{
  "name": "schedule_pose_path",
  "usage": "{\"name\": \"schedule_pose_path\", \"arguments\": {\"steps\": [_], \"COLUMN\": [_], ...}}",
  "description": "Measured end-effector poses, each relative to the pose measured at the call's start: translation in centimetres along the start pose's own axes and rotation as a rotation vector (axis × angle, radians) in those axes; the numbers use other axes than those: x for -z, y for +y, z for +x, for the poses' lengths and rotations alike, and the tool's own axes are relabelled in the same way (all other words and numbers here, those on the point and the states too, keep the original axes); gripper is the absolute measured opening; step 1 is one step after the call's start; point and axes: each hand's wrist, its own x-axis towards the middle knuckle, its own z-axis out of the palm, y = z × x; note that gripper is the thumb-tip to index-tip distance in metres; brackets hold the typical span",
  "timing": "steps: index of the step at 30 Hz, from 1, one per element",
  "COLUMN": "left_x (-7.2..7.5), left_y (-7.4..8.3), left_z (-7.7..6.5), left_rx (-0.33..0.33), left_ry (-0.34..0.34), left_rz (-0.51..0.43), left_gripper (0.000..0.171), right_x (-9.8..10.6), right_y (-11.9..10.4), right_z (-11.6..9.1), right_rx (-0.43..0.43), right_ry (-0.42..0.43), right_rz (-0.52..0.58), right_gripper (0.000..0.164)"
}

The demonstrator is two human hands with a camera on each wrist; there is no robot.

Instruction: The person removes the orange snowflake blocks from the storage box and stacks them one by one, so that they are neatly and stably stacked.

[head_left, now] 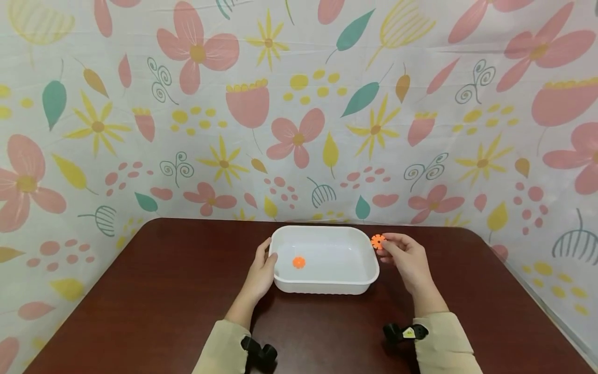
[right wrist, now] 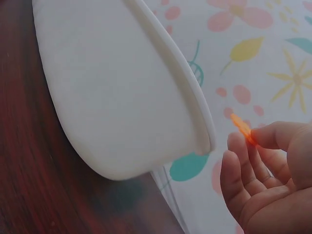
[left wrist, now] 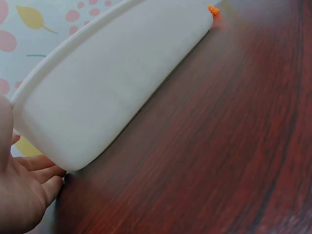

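A white rectangular plastic basin (head_left: 327,287) stands on the table. Inside it, toward the left, lies an orange flower-shaped disc (head_left: 299,263). My left hand (head_left: 259,275) grips the basin's left end, its thumb over the rim and its fingers along the outside wall. Just beyond the right rim, thumb and fingers of my right hand (head_left: 409,258) pinch a second orange disc (head_left: 378,241) with a notched edge. The right wrist view shows this disc (right wrist: 242,127) edge-on, apart from the basin. A bit of orange (left wrist: 213,9) appears past the basin's far end in the left wrist view; which piece it is, I cannot tell.
The dark reddish-brown table (head_left: 154,291) has rounded far corners. Behind it hangs a white cloth (head_left: 299,197) printed with flowers and leaves. Black wrist devices (head_left: 259,352) sit at both light-coloured sleeves (head_left: 446,343).
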Motion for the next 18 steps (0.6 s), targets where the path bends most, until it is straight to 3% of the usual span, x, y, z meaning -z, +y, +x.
{"name": "schedule_pose_path", "arguments": {"steps": [18], "left_x": [0.0], "left_y": [0.0], "left_z": [0.1], "left_rx": [-0.018], "left_ry": [-0.004], "left_rz": [-0.020], "left_gripper": [0.053], "right_x": [2.8], "right_y": [0.8], "right_z": [0.4], "right_rx": [-0.026], "right_ry": [0.082], "right_rz": [0.070], "right_gripper": [0.033]}}
